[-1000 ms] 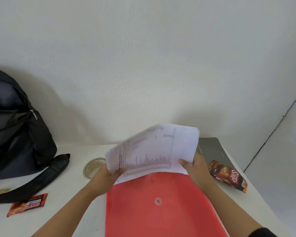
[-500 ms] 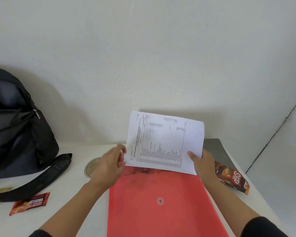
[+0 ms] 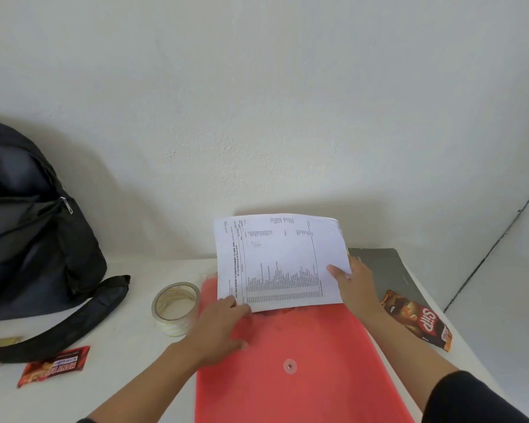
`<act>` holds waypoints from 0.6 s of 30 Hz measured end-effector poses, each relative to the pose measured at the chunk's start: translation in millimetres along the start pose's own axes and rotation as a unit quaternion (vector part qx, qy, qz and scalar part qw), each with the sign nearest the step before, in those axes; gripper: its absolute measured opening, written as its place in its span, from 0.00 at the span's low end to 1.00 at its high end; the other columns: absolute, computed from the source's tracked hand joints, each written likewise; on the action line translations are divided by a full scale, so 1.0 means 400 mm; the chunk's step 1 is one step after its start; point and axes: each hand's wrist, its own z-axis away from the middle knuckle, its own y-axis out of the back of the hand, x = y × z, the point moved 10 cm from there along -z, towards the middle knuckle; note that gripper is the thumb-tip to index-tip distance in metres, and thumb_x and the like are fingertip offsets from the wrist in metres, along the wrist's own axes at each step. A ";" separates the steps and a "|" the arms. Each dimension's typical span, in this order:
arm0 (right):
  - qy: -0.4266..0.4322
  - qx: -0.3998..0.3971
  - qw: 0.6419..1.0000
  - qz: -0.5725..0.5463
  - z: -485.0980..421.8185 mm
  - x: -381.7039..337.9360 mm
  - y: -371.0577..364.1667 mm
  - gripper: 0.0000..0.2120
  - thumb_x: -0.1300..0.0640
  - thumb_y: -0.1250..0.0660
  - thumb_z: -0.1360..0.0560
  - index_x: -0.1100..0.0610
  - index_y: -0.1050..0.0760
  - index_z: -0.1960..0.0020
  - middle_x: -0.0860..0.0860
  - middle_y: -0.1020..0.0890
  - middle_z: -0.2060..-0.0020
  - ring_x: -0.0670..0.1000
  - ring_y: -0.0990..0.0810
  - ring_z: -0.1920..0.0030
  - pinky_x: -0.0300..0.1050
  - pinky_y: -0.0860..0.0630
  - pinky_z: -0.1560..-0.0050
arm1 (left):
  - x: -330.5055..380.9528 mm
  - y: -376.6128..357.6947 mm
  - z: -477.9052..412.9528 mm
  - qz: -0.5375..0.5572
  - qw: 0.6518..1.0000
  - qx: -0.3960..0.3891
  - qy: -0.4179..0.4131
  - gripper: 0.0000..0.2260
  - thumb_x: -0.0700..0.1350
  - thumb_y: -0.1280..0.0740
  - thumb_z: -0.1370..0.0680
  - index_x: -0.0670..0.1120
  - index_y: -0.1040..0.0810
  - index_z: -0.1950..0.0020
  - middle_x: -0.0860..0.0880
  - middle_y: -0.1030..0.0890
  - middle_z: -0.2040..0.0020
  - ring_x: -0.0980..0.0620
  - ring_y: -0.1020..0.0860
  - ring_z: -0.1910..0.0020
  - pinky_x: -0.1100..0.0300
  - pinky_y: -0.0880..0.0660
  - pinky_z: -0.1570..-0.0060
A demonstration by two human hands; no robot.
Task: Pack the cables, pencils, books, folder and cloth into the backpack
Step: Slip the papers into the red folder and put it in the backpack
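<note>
A red plastic folder (image 3: 303, 377) with a snap button lies flat on the white table in front of me. A stack of printed white papers (image 3: 278, 261) stands at the folder's far opening, its lower edge at the mouth. My right hand (image 3: 356, 285) pinches the stack's lower right corner. My left hand (image 3: 220, 328) rests on the folder's upper left part, fingers touching the papers' lower left corner. The black backpack (image 3: 28, 239) sits at the far left against the wall, its strap trailing across the table.
A roll of clear tape (image 3: 176, 306) stands left of the folder. A grey book or board (image 3: 385, 270) lies behind my right hand, with a brown snack packet (image 3: 419, 322) on it. A red snack wrapper (image 3: 54, 366) lies near the strap. The table's right edge runs close by.
The paper stack has come down from in front of the wall to the folder's opening. My left hand moved from the stack's left edge down onto the folder.
</note>
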 end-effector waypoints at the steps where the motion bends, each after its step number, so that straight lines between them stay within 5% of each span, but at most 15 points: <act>1: -0.002 -0.003 1.000 -0.006 -0.001 0.003 0.002 0.09 0.65 0.33 0.20 0.52 0.23 0.48 0.39 0.21 0.58 0.43 0.22 0.55 0.36 0.28 0.57 | 0.009 0.014 0.003 0.022 0.999 0.021 -0.018 0.15 0.50 0.28 0.24 0.54 0.24 0.38 0.55 0.29 0.46 0.53 0.27 0.46 0.57 0.33 0.49; 6: -0.005 -0.029 0.999 -0.026 -0.020 -0.003 0.016 0.08 0.62 0.33 0.19 0.52 0.20 0.44 0.46 0.15 0.51 0.51 0.17 0.48 0.42 0.24 0.52 | 0.061 0.076 0.023 0.084 0.989 0.067 -0.098 0.10 0.43 0.37 0.19 0.58 0.24 0.44 0.60 0.24 0.51 0.64 0.28 0.53 0.59 0.31 0.47; 10: 0.007 -0.093 0.995 -0.019 -0.028 -0.050 -0.002 0.09 0.60 0.33 0.19 0.49 0.18 0.44 0.44 0.14 0.51 0.43 0.16 0.49 0.42 0.23 0.49 | 0.104 0.123 0.026 0.061 0.986 0.075 -0.135 0.12 0.42 0.39 0.17 0.59 0.23 0.42 0.61 0.22 0.52 0.62 0.28 0.49 0.57 0.36 0.39; 13: 0.037 -0.102 0.994 0.027 -0.032 -0.083 -0.010 0.09 0.57 0.34 0.19 0.46 0.18 0.43 0.42 0.14 0.51 0.46 0.16 0.47 0.46 0.21 0.47 | 0.117 0.142 0.028 0.070 0.983 0.067 -0.159 0.12 0.42 0.38 0.18 0.59 0.22 0.42 0.63 0.24 0.55 0.64 0.30 0.49 0.60 0.37 0.39; 18: 0.024 -0.131 0.991 0.004 -0.018 -0.095 -0.037 0.11 0.62 0.34 0.19 0.47 0.19 0.48 0.40 0.15 0.55 0.37 0.18 0.54 0.33 0.24 0.55 | 0.111 0.140 0.023 0.099 0.981 0.064 -0.157 0.11 0.43 0.36 0.18 0.59 0.22 0.44 0.63 0.21 0.54 0.62 0.28 0.48 0.64 0.39 0.41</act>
